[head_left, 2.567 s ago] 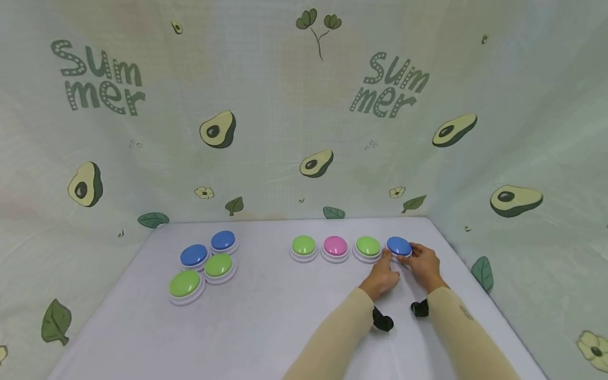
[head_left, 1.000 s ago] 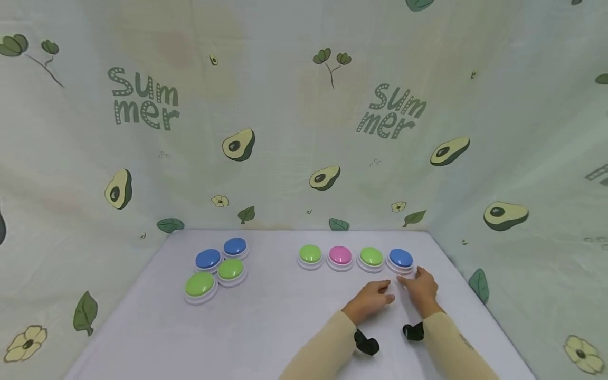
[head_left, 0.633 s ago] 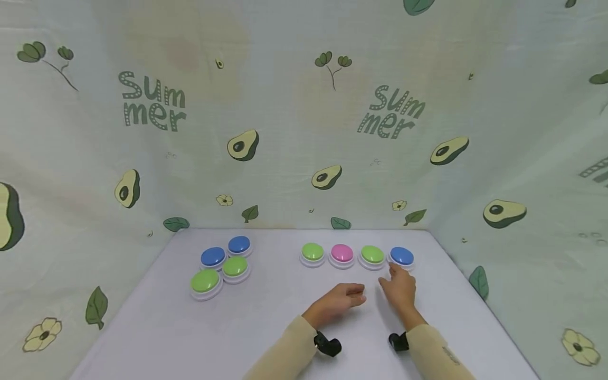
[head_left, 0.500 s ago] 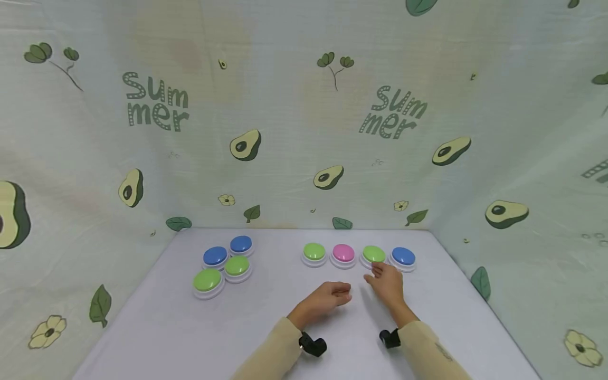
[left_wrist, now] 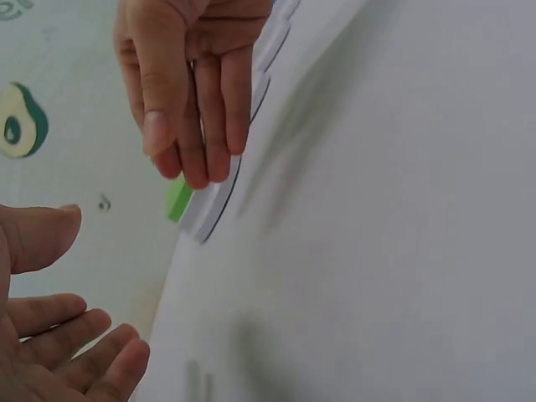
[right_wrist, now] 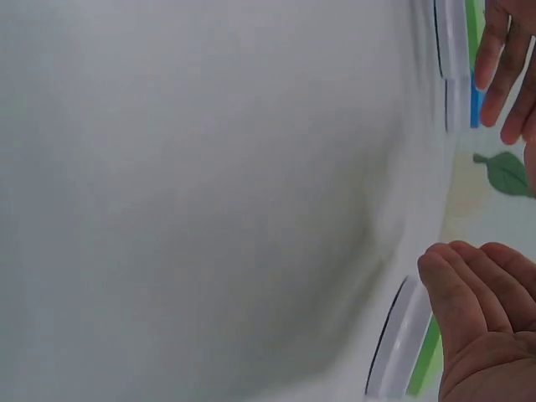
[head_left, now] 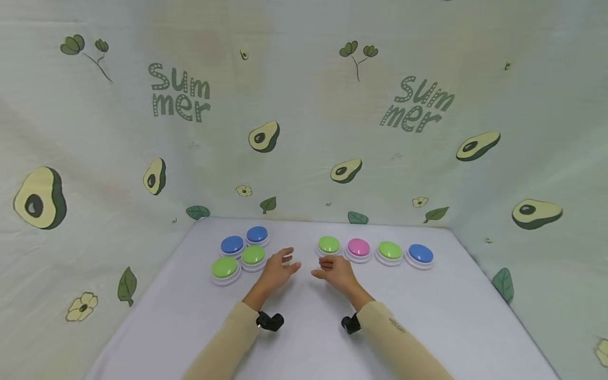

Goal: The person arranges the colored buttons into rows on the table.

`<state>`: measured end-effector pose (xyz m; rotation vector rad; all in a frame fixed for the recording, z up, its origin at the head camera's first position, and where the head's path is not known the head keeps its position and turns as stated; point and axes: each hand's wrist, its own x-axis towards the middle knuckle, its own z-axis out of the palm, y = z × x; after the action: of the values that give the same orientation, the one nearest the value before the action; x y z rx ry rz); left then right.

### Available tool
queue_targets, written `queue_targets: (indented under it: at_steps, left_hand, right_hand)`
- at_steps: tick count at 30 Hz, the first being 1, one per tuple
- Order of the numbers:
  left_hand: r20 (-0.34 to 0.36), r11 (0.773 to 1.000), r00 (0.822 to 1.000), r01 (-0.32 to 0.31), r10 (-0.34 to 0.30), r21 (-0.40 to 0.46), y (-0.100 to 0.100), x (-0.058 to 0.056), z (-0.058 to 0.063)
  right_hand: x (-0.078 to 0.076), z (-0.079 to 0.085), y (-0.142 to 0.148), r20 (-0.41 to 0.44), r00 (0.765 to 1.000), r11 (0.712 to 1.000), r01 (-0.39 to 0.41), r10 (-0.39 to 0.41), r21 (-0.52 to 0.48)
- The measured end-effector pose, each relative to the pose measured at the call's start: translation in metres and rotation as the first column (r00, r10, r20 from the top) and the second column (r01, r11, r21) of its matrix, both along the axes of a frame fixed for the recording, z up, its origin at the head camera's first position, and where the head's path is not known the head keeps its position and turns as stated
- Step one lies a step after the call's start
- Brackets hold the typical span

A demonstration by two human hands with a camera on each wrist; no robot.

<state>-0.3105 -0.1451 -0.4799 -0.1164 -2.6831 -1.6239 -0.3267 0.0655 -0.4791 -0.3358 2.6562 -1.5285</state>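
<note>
In the head view my left hand hovers with loosely bent fingers beside a green push button, holding nothing. That button belongs to a cluster on the left, with another green push button and two blue ones. My right hand is in front of the row's leftmost green button, its fingers relaxed and nothing in them. Rightward along the row come a pink button, a green button and a blue button. Both palms face each other in the wrist views.
All the buttons have round white bases and stand on a white table. Behind it hangs a pale cloth printed with avocados, leaves and lettering. Black wrist cameras are strapped at both sleeves.
Earlier both hands were at the blue button on the row's right end. They have withdrawn and moved left, the left hand reaching the cluster. The view has shifted slightly.
</note>
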Motion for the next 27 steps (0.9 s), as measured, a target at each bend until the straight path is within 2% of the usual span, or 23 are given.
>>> queue_targets:
  at_steps: [3, 7, 9, 12, 15, 20, 24, 27]
  left_hand:
    - [-0.046, 0.995, 0.996, -0.083, 0.080, -0.058, -0.030, -0.004, 0.005]
    - [-0.090, 0.975, 0.988, -0.139, 0.125, -0.173, -0.065, -0.010, 0.008]
    - [-0.084, 0.965, 0.988, -0.144, 0.129, -0.217, -0.078, -0.012, 0.009]
    - [-0.036, 0.954, 0.990, -0.140, 0.135, -0.267, -0.093, -0.012, 0.010]
    - [0.011, 0.953, 0.991, -0.124, 0.132, -0.277, -0.098, -0.013, 0.010]
    - [0.051, 0.949, 0.991, -0.107, 0.127, -0.296, -0.099, -0.014, 0.010]
    - [0.071, 0.928, 0.990, -0.088, 0.121, -0.361, -0.096, -0.015, 0.008]
    - [0.062, 0.919, 0.994, -0.061, 0.092, -0.390, -0.093, -0.014, 0.007]
  right_hand:
    - [-0.003, 0.002, -0.024, -0.017, 0.998, 0.998, -0.054, 0.054, -0.018]
    - [-0.004, 0.005, -0.051, -0.034, 0.994, 0.993, -0.109, 0.108, -0.035]
    - [-0.004, 0.006, -0.062, -0.032, 0.992, 0.992, -0.121, 0.119, -0.035]
    - [-0.004, 0.005, -0.076, -0.022, 0.992, 0.991, -0.126, 0.126, -0.039]
    - [-0.004, 0.004, -0.084, -0.005, 0.993, 0.992, -0.121, 0.121, -0.047]
    - [-0.005, 0.004, -0.095, -0.011, 0.993, 0.992, -0.115, 0.115, -0.054]
    - [-0.005, 0.004, -0.100, -0.015, 0.994, 0.993, -0.111, 0.111, -0.038]
    - [-0.006, 0.003, -0.102, -0.010, 0.994, 0.993, -0.109, 0.109, -0.039]
